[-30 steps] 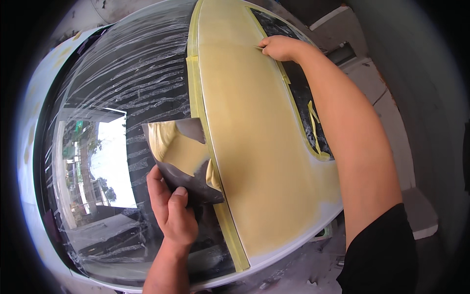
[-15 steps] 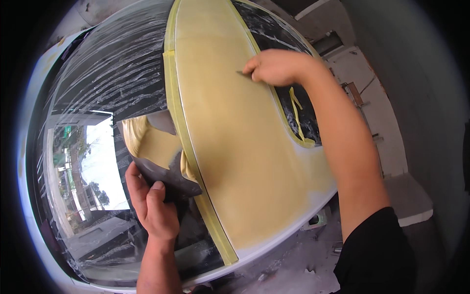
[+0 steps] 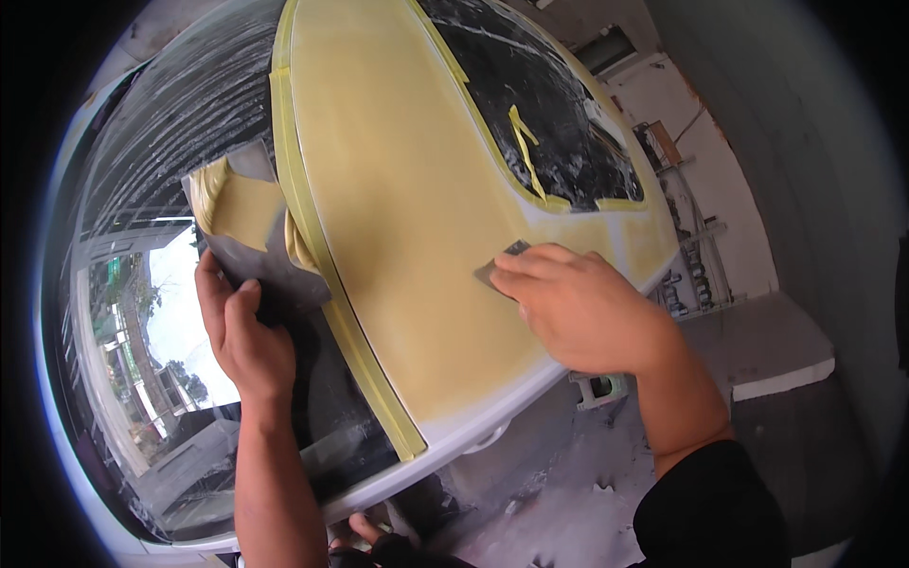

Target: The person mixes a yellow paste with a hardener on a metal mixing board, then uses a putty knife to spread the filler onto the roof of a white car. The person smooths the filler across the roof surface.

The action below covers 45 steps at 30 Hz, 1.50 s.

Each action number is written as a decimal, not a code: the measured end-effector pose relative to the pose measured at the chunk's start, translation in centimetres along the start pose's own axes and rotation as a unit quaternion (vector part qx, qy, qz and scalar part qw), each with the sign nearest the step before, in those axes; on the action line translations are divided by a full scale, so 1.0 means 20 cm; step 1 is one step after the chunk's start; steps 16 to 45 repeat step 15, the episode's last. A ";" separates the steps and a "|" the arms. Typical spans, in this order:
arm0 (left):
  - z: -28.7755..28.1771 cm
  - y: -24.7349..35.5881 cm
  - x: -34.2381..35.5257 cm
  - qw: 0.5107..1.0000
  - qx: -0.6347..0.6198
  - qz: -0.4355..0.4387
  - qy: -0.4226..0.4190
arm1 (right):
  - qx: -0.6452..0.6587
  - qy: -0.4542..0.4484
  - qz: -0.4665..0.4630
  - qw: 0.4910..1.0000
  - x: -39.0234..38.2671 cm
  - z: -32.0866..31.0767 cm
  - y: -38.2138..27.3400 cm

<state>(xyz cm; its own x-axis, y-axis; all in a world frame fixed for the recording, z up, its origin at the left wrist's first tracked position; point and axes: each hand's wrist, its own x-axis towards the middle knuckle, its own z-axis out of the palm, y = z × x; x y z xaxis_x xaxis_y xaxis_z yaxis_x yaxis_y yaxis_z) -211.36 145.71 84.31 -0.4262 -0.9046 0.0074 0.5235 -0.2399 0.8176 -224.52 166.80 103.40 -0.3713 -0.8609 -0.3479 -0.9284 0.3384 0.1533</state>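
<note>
Head view: right hand [image 3: 579, 308] presses a small grey spreader [image 3: 499, 267] flat against the yellow-filler-coated car panel [image 3: 398, 189], fingers together pinching its edge. Left hand [image 3: 241, 331] grips a dark mixing board [image 3: 256, 241] smeared with yellow filler, thumb on top, resting on the film-covered windscreen [image 3: 161, 142] beside the yellow masking tape [image 3: 312, 227].

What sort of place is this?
Probably a car body repair shop. A car panel is coated in yellow filler, edged with masking tape; plastic sheeting covers the glass. The right hand presses a small spreader; the left hand holds a filler board.
</note>
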 end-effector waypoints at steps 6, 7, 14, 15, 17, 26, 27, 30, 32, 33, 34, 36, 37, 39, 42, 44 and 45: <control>-0.03 -0.02 -0.02 0.997 0.072 0.023 -0.009 | -0.003 -0.002 0.023 1.000 -0.31 0.12 -0.15; -0.03 -0.02 -0.02 0.994 0.097 0.046 -0.011 | 0.000 -0.002 0.026 1.000 -0.34 0.13 -0.17; -0.05 -0.03 0.01 0.982 0.167 0.072 -0.040 | 0.005 -0.040 0.062 0.997 -0.48 0.12 -0.21; -0.04 -0.04 0.02 0.974 0.206 0.085 -0.035 | 0.007 -0.054 0.069 0.996 -0.49 0.10 -0.19; -0.04 -0.04 0.02 0.974 0.206 0.085 -0.035 | 0.007 -0.054 0.069 0.996 -0.49 0.10 -0.19; -0.04 -0.04 0.02 0.974 0.206 0.085 -0.035 | 0.007 -0.054 0.069 0.996 -0.49 0.10 -0.19; -0.04 -0.04 0.02 0.974 0.206 0.085 -0.035 | 0.007 -0.054 0.069 0.996 -0.49 0.10 -0.19; -0.04 -0.04 0.02 0.974 0.206 0.085 -0.035 | 0.007 -0.054 0.069 0.996 -0.49 0.10 -0.19; -0.04 -0.04 0.02 0.974 0.206 0.085 -0.035 | 0.007 -0.054 0.069 0.996 -0.49 0.10 -0.19; -0.04 -0.04 0.02 0.974 0.206 0.085 -0.035 | 0.007 -0.054 0.069 0.996 -0.49 0.10 -0.19; -0.04 -0.04 0.02 0.974 0.206 0.085 -0.035 | 0.007 -0.054 0.069 0.996 -0.49 0.10 -0.19; -0.04 -0.04 0.02 0.974 0.206 0.085 -0.035 | 0.007 -0.054 0.069 0.996 -0.49 0.10 -0.19; -0.04 -0.04 0.02 0.974 0.206 0.085 -0.035 | 0.007 -0.054 0.069 0.996 -0.49 0.10 -0.19; -0.04 -0.04 0.02 0.974 0.206 0.085 -0.035 | 0.007 -0.054 0.069 0.996 -0.49 0.10 -0.19; -0.04 -0.04 0.02 0.974 0.206 0.085 -0.035 | 0.007 -0.054 0.069 0.996 -0.49 0.10 -0.19; -0.04 -0.04 0.02 0.974 0.206 0.085 -0.035 | 0.007 -0.054 0.069 0.996 -0.49 0.10 -0.19; -0.04 -0.04 0.02 0.974 0.206 0.085 -0.035 | 0.007 -0.054 0.069 0.996 -0.49 0.10 -0.19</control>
